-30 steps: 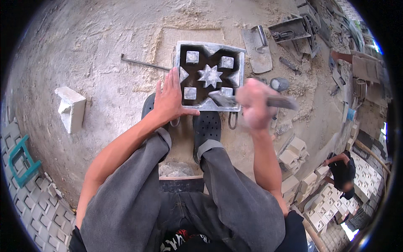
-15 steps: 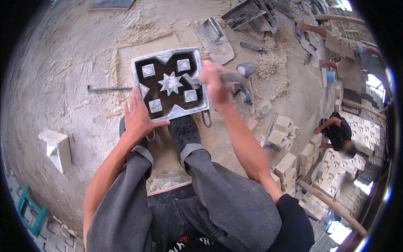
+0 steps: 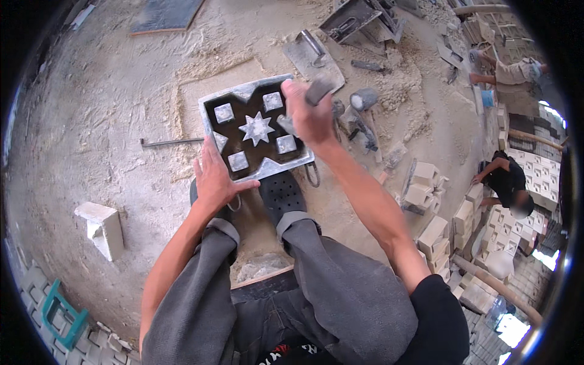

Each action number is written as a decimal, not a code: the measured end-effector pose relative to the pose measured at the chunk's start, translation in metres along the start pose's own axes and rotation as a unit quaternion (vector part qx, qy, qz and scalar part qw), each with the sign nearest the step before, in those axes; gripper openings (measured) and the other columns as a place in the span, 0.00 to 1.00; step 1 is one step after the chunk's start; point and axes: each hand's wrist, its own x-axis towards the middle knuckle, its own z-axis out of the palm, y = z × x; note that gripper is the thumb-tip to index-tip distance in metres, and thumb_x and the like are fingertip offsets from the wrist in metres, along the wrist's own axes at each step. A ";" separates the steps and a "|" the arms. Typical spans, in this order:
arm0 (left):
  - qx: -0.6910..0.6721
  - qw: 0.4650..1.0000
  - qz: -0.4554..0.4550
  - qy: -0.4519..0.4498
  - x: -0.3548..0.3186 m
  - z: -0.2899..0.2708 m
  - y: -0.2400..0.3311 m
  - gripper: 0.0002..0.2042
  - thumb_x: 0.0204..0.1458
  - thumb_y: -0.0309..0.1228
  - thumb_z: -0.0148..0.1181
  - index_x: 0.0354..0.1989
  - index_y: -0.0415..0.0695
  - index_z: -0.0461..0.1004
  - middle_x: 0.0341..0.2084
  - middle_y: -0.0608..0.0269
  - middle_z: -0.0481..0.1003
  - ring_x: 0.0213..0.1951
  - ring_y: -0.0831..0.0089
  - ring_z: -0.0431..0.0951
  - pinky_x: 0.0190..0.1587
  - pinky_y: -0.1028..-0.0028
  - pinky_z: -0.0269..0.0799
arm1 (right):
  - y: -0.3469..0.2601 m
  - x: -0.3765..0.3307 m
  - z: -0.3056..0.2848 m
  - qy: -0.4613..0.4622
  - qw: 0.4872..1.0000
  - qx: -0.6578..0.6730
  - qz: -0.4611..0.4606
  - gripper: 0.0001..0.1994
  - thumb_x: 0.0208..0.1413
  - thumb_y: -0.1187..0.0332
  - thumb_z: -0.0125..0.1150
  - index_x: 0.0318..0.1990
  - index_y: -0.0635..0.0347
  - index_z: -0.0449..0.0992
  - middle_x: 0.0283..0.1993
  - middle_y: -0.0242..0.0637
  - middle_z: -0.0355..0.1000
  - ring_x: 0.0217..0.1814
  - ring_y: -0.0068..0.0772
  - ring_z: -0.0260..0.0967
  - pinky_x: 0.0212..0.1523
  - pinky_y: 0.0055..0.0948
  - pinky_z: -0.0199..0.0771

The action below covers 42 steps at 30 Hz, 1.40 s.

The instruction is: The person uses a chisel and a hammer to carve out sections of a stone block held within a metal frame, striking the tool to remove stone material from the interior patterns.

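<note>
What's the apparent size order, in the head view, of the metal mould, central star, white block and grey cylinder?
1. Metal mould
2. White block
3. Central star and grey cylinder: too alike to rank

The scene is viewed from the wearer's head through the left of two side-by-side fisheye cameras, aimed steeply down over the trousers (image 3: 359, 292) at the ground (image 3: 140, 85). The metal mould (image 3: 256, 129) is framed close, above centre; outward, straight edges are bowed, and a co-worker (image 3: 508, 181) is shown tilted, farther off at right.
</note>
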 end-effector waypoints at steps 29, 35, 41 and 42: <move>-0.033 0.999 0.017 0.007 0.003 0.004 0.006 0.75 0.21 0.65 0.74 0.70 0.29 0.32 0.70 0.37 0.45 0.72 0.47 0.46 0.68 0.43 0.43 | 0.019 0.000 -0.043 -0.275 0.960 -0.043 -0.033 0.22 0.58 0.67 0.59 0.14 0.61 0.60 0.14 0.23 0.51 0.18 0.16 0.46 0.19 0.28 0.48; -0.007 1.000 0.020 0.016 -0.001 0.002 -0.001 0.76 0.21 0.68 0.71 0.69 0.26 0.31 0.70 0.35 0.43 0.71 0.45 0.48 0.68 0.44 0.44 | -0.021 0.012 -0.042 -0.372 0.927 -0.038 -0.034 0.22 0.58 0.66 0.58 0.15 0.62 0.59 0.14 0.25 0.48 0.17 0.20 0.45 0.19 0.30 0.47; 0.002 1.000 0.022 0.020 0.001 0.009 -0.003 0.77 0.21 0.71 0.69 0.69 0.26 0.30 0.69 0.33 0.43 0.71 0.44 0.48 0.69 0.46 0.43 | -0.024 -0.014 -0.062 -0.239 0.962 0.083 -0.102 0.26 0.61 0.54 0.55 0.15 0.61 0.59 0.17 0.30 0.57 0.14 0.19 0.50 0.17 0.26 0.48; 0.001 1.000 0.021 0.020 0.001 0.009 -0.003 0.77 0.21 0.71 0.69 0.69 0.27 0.30 0.69 0.33 0.43 0.71 0.44 0.48 0.69 0.46 0.42 | -0.028 -0.017 -0.061 -0.214 0.962 0.116 -0.125 0.26 0.61 0.52 0.54 0.16 0.61 0.60 0.18 0.31 0.58 0.14 0.18 0.51 0.16 0.25 0.48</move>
